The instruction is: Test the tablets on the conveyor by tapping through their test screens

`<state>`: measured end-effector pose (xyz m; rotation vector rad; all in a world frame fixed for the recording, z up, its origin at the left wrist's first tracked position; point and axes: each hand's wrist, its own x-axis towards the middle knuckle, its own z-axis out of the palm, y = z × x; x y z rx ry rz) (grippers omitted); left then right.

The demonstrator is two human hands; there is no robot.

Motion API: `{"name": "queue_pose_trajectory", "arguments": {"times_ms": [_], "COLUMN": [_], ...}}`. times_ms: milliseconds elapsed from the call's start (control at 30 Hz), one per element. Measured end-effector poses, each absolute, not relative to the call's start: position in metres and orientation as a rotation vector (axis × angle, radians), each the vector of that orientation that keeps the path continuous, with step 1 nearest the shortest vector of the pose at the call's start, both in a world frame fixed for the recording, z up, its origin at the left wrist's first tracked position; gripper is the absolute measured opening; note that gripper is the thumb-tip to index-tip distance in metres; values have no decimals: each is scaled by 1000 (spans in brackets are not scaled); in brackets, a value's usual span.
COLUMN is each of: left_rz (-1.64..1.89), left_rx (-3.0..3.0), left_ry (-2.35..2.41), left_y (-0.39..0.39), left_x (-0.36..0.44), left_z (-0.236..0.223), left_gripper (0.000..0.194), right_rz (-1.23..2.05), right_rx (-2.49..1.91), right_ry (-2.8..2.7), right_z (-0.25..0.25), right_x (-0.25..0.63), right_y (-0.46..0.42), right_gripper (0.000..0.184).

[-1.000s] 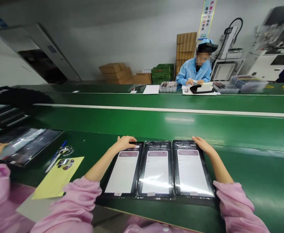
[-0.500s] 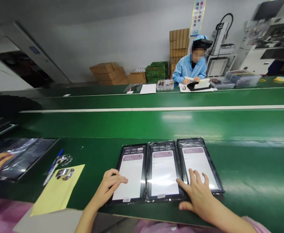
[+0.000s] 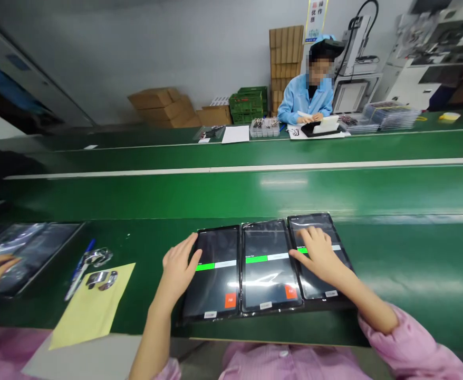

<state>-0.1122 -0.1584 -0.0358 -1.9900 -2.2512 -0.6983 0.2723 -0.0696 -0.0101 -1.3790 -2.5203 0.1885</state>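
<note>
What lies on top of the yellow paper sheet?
Shiny silvery pieces lie near the far edge of the yellow paper sheet; what is directly beneath them is covered and cannot be seen.

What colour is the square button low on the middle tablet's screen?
Orange-red, seen in the head view.

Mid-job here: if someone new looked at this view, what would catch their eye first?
Probably the three tablets side by side at the bench's near edge, with bright green bars across dark screens and red squares low on the left and middle ones. Next, the left hand at the left tablet's outer edge and the right hand over the right tablet. Then the yellow sheet, off to the left.
</note>
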Motion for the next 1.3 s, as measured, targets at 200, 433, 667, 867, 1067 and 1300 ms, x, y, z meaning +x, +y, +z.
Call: {"name": "queue_pose_trajectory", "arguments": {"times_ms": [200, 433, 667, 867, 1067, 1300], "left_rz": [-572, -553, -610, -682, -1061, -1415], "left_rx": [-2371, -2206, -2198, -1917, -1410, -1186], "left_ry": [-1846, -1838, -1950, -2296, -3132, -3481], "left_y": [-200, -204, -202, -208, -234, -276], "left_x": [-70, -62, -80, -99, -137, -147], "left_z": [-38, -33, -39, -43, -64, -69], "left_gripper": [32, 39, 35, 46, 73, 80], "right_rz": [152, 15, -56, -265, -237, -258], "right_rx": [-1241, -1303, -1469, -1679, -1507, -1557], "right_ry": [-2535, -2563, -2442, -2291, -2293, -2256], "right_z": [-34, -48, -45, -48, -41, -43], "right_x": [286, 262, 299, 372, 378, 331], "right_y": [-107, -118, -108, -96, -111, -124], "right_gripper": [25, 41, 39, 34, 32, 36]}}
